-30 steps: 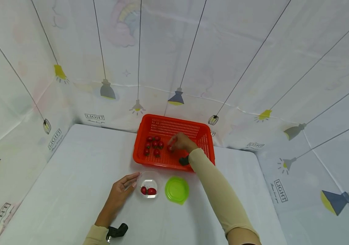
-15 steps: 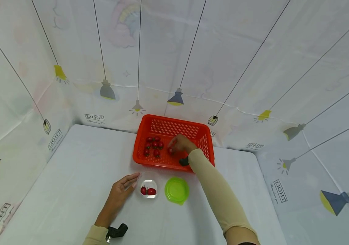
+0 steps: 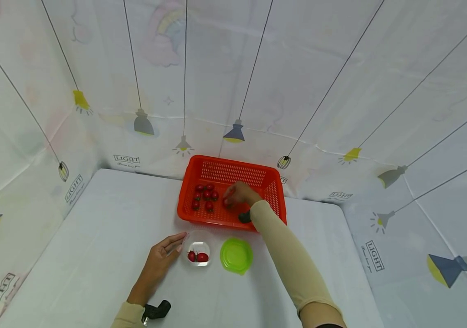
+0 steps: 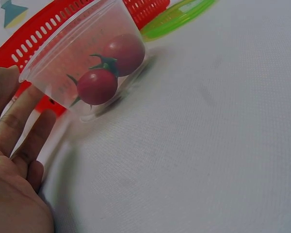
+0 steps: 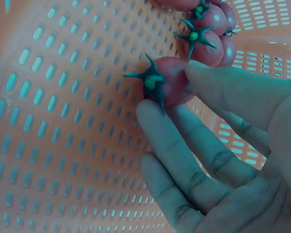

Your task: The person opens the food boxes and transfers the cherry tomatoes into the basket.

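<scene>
In the head view my left hand [image 3: 161,257] rests its fingertips against the left side of a clear plastic bowl [image 4: 63,63]. Two cherry tomatoes [image 4: 97,86] with green stems lie at the bottom of this bowl. My right hand [image 3: 240,193] reaches inside a red plastic basket [image 3: 272,196]. Its thumb and fingers pinch one cherry tomato [image 5: 173,82], close over the slotted floor in the right wrist view. Several other cherry tomatoes [image 3: 207,194] are grouped in the basket's left part, beside that hand.
A light green lid [image 3: 236,255] lies right of the bowl, in front of the basket. All of it stands on a white-covered table [image 3: 106,228]. Behind and at both sides rise white walls [image 3: 217,82] printed with lamps.
My right fingers have closed in round the tomato in the basket and cover more of it in the head view. My left hand stays at the bowl.
</scene>
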Demonstrator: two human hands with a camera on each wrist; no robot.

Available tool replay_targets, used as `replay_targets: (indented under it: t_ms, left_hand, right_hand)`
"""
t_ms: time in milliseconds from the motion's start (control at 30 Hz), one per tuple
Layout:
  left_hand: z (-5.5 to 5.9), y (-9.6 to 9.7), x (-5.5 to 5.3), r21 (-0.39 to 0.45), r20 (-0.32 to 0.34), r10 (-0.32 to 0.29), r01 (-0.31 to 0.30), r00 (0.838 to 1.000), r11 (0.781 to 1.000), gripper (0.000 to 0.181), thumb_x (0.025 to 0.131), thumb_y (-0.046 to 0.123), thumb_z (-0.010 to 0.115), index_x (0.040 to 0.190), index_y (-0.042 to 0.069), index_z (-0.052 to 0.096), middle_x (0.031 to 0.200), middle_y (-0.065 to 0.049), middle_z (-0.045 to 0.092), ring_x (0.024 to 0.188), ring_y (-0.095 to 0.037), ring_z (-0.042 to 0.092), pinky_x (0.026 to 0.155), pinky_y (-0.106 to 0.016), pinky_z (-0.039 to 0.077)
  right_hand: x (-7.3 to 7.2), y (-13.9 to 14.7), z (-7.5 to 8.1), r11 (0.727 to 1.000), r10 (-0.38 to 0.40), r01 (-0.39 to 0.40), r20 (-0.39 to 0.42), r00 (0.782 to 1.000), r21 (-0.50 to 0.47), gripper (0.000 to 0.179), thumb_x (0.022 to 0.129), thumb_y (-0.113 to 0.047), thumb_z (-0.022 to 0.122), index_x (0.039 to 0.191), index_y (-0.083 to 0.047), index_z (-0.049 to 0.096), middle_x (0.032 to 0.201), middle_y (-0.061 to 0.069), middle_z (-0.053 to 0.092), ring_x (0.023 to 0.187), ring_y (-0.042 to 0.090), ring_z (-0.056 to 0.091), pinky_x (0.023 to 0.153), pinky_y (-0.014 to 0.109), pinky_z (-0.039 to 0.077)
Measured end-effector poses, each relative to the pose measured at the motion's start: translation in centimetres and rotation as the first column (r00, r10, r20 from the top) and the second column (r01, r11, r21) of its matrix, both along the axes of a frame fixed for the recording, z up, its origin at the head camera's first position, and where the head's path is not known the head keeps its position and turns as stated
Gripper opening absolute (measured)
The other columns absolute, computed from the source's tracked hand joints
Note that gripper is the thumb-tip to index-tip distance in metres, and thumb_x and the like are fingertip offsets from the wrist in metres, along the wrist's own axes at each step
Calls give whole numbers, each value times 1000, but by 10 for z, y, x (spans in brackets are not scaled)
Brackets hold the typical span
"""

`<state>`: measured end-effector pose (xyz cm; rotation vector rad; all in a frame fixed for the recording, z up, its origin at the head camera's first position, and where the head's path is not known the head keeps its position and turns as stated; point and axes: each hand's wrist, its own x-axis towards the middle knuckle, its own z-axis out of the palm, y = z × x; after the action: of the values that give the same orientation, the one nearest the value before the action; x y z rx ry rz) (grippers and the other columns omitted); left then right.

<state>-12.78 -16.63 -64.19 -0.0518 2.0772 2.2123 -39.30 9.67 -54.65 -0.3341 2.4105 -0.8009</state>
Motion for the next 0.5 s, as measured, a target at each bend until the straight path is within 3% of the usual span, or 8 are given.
replay_targets:
  t_ms: [233,500]
  left_hand:
    - [1,1,1,7,-10,1,-1,1000,1000,43,107,24,66,149,20,59,156,-2,61,152,-16,48,110,-6,37]
    - [-1,0,1,4,-13,3,-3,1000,1000,43,107,24,67,149,21,60,156,-3,61,153,-17,47,110,-6,37]
  right_hand:
    - [1,1,4,1000,-4,4,-17,1000,14,25,96,-14,79,120,-9,79,111,5,80,100,21,75,95,39,59]
    - [9,5,21,999,21,-23,-116,993,-22,24,97,-15,78,121,-11,78,119,9,74,106,24,68,90,39,58]
